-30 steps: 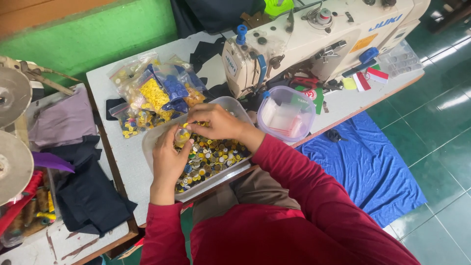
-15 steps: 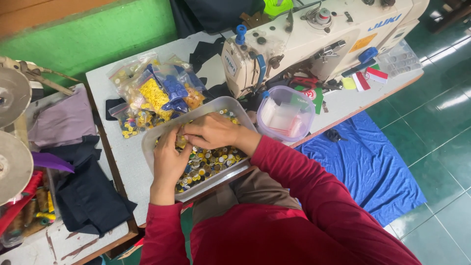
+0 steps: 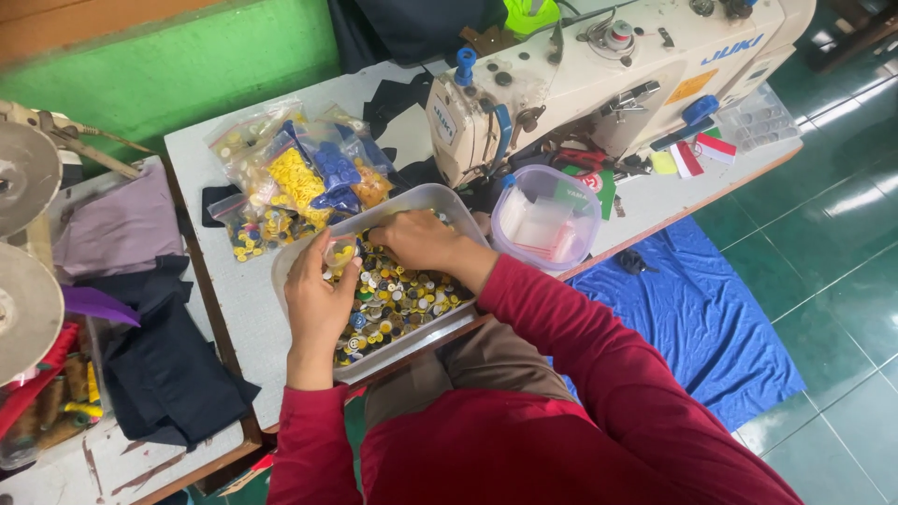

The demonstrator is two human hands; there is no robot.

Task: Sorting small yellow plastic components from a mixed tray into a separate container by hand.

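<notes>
Buttons [image 3: 402, 299] heaped in tray [image 3: 421, 199] at worktop [image 3: 248, 309] edge, left hand [image 3: 318, 299] pinching small clear bag [image 3: 341, 252], right hand [image 3: 416, 238] fingertips at its mouth, grip unclear; tilted bag likely spilling, elbow nudging tray off.

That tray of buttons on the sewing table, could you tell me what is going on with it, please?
A person in red sleeves sits at the sewing table with both hands over a clear plastic tray full of mixed buttons. The left hand holds a small clear bag above the tray, and the right hand is at the bag's mouth. Bags of sorted buttons lie behind the tray, and a sewing machine stands beside it.
</notes>
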